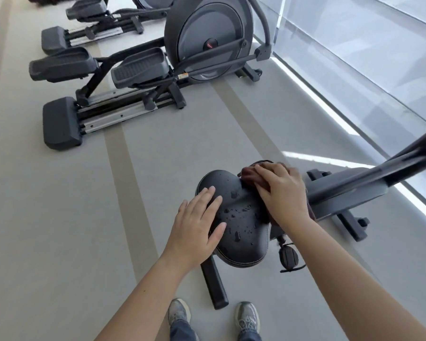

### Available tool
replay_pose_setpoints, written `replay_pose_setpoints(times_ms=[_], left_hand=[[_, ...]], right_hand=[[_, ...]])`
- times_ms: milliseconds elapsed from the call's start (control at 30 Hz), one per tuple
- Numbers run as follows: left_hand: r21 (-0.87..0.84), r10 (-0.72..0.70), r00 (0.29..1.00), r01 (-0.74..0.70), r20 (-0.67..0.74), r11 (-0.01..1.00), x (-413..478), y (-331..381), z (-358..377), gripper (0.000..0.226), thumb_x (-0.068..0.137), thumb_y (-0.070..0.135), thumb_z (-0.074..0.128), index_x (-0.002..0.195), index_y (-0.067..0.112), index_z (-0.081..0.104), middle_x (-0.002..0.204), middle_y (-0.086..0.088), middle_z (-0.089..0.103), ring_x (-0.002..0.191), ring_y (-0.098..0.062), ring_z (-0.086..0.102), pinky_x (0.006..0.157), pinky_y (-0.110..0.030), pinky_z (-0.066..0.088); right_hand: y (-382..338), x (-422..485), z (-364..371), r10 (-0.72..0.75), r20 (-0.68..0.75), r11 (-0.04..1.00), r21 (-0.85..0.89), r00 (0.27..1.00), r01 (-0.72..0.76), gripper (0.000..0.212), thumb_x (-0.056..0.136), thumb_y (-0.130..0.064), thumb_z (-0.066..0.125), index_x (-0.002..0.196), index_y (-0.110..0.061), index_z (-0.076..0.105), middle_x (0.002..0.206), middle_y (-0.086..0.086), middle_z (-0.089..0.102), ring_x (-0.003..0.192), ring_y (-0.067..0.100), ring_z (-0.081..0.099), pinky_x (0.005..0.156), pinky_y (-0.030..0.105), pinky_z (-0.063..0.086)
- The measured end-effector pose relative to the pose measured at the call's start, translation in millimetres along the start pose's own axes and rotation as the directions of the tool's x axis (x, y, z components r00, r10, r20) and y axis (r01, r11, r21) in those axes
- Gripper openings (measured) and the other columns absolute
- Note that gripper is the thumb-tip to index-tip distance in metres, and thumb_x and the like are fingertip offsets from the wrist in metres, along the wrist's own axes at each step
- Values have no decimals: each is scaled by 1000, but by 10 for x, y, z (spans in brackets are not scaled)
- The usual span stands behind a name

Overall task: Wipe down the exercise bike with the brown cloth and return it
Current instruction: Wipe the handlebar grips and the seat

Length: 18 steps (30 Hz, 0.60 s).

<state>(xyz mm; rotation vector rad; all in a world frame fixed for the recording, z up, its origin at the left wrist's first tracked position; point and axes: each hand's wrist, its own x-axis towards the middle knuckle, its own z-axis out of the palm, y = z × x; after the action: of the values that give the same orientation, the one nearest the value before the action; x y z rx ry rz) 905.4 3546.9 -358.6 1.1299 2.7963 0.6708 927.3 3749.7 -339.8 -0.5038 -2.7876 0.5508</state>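
Elliptical trainer (207, 38): well beyond the fingertips, with bare floor (59, 217) between (room to step round).

Exercise bike (349, 190): frame runs off past the right fingers (263, 173) toward the window.

Saddle (241, 242): under both hands.

Left hand (197, 225): flat, fingers (207, 195) straight and released on the saddle's left lobe, probably bracing it against the wiping push.

Right hand (283, 193): fingers laid nearly straight, pressing the brown cloth (250, 174) onto the right lobe, not bunching it. The cloth hangs over the saddle edge under the palm.

Water droplets (236, 210): between the two sets of fingers, unwiped. A leftward sweep looks due (watch that edge).
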Motion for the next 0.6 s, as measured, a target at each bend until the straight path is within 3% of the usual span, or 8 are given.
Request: replay_pose_setpoints(times_ms=[133,233,333,467,600], left_hand=[[-5,69,997,-70,-28,998,16,-48,27,51,87,35,43,125,3,54,136,-17,47,124,-33,45,95,-53,41],[-5,158,987,-158,-8,987,47,-142,0,51,87,34,44,125,3,53,135,-18,47,123,-34,45,95,-50,41],[-8,254,967,-254,31,967,86,-262,-92,49,87,35,44,124,4,56,133,-18,49,121,-33,48,92,-51,43],[-6,353,932,-354,82,935,171,-397,-209,50,87,37,42,125,7,56,133,-15,51,120,-31,49,90,-53,43],[25,419,900,-424,119,905,148,-502,-242,49,87,36,47,128,8,53,137,-14,47,124,-29,46,94,-54,41]], right_hand=[[-270,-570,55,-68,-94,994,83,993,76,31,80,-21,67,111,-16,67,110,4,67,92,38,53,83,41,48],[-404,-858,109,-87,-110,995,31,990,91,34,75,-18,70,109,-17,68,111,3,67,92,36,54,82,38,47],[-438,-556,114,33,-127,999,14,991,-32,33,79,-17,69,112,-16,67,112,6,66,97,39,52,82,44,50],[-352,71,130,292,-60,950,-101,955,-297,32,91,-31,51,122,-27,59,127,0,55,110,35,39,92,42,37],[-632,-322,187,318,-140,945,-29,938,-325,32,89,-31,55,120,-25,60,119,-1,59,102,32,42,85,37,41]])
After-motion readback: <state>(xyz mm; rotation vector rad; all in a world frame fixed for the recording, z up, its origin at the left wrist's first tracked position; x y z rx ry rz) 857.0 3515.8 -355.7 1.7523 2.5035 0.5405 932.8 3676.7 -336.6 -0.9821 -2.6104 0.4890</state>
